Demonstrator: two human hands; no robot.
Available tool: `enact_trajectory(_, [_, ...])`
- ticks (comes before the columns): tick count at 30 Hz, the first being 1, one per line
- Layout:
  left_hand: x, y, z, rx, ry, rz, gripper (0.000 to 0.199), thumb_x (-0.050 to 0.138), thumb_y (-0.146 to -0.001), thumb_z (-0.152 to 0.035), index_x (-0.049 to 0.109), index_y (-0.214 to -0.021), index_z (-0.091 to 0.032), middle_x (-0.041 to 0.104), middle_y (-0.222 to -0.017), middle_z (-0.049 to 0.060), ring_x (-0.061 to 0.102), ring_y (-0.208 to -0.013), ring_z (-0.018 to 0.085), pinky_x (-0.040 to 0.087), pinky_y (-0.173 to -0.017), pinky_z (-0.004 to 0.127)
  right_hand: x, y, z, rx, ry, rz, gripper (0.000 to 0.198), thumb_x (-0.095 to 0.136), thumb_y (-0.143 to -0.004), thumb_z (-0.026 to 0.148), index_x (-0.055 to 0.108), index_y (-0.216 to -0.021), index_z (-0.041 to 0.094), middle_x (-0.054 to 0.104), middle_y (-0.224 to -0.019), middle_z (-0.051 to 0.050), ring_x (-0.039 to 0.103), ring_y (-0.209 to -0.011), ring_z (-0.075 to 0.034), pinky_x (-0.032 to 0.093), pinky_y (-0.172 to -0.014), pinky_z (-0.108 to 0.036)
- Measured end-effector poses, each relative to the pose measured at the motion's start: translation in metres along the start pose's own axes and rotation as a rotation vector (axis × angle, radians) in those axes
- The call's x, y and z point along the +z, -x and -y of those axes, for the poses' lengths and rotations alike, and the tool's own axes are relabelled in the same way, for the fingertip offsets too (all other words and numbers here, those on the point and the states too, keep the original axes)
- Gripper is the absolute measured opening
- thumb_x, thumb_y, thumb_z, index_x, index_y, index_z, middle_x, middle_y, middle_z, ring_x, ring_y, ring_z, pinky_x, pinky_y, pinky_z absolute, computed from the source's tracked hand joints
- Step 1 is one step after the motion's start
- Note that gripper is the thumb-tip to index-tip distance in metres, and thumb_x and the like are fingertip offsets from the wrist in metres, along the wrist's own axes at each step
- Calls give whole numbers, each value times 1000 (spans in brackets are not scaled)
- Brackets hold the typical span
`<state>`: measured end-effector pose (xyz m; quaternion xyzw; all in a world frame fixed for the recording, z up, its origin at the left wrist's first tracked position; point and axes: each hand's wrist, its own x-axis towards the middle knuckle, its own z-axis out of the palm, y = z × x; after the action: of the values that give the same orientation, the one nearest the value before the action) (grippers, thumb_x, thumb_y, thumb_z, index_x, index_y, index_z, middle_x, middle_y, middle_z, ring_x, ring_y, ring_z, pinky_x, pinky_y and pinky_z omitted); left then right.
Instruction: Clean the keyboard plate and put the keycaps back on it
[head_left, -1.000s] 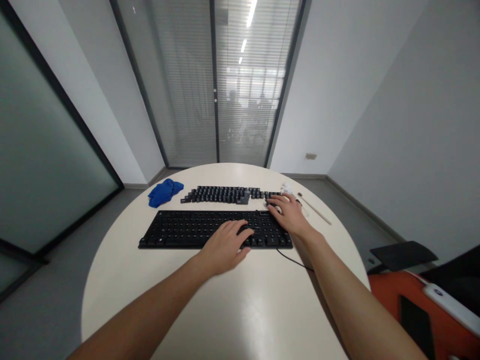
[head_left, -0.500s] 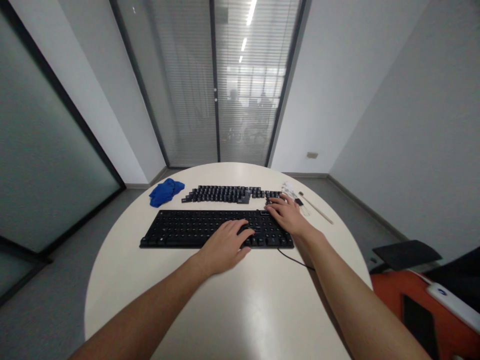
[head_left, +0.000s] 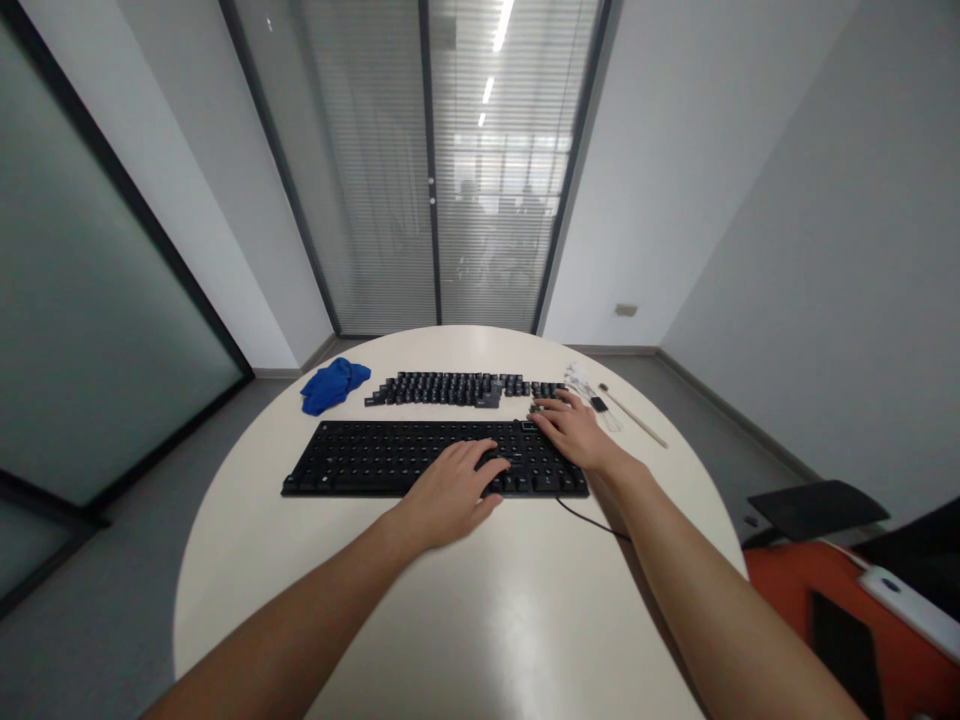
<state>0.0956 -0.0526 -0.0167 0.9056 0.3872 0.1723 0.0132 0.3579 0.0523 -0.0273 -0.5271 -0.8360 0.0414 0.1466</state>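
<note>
A black keyboard [head_left: 375, 455] lies flat on the round table, with the keycaps off much of its surface. My left hand [head_left: 454, 490] rests palm down across its right-hand part, fingers apart and holding nothing. Loose black keycaps [head_left: 442, 388] are laid out in rows behind the keyboard. At the right-hand group of keycaps [head_left: 547, 388], beyond the keyboard's back edge, my right hand [head_left: 574, 430] has its thumb and forefinger closed around a small dark keycap, partly hidden by the fingers.
A crumpled blue cloth [head_left: 335, 385] lies at the table's back left. On the right are a thin brush [head_left: 634, 415], a wire keycap puller [head_left: 600, 405] and clear plastic [head_left: 577, 377]. A cable [head_left: 592, 520] runs under my right forearm. An orange chair [head_left: 780, 600] stands beside the table [head_left: 465, 620].
The view has shifted very slightly. Both hands hold almost the same places, and the keyboard and keycaps show no clear movement.
</note>
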Motion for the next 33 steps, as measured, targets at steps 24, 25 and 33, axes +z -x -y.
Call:
enact_trajectory(24, [1, 1, 3, -3, -6, 6, 43, 61, -95, -32, 54, -135, -21, 48, -147, 12, 47, -132, 29, 36, -115, 47, -33, 15, 14, -80, -534, -60, 23, 65, -89, 40, 72, -101, 22, 75, -102, -6, 67, -93, -24, 51, -81, -35])
enact_trajectory(25, [2, 1, 3, -2, -6, 5, 43, 61, -94, -32, 54, -135, -21, 48, -147, 12, 47, -132, 29, 37, -115, 47, -38, 18, 18, -84, -555, -12, 24, 66, -87, 42, 74, -97, 21, 75, -99, -6, 67, -90, -23, 51, -80, -35])
enact_trajectory(33, [1, 2, 3, -5, -1, 9, 41, 60, -95, -32, 54, -135, -21, 49, -147, 13, 48, -132, 29, 37, -114, 48, -45, 26, 29, -91, -627, 267, 25, 73, -79, 45, 78, -88, 21, 77, -83, -3, 67, -74, -21, 50, -69, -32])
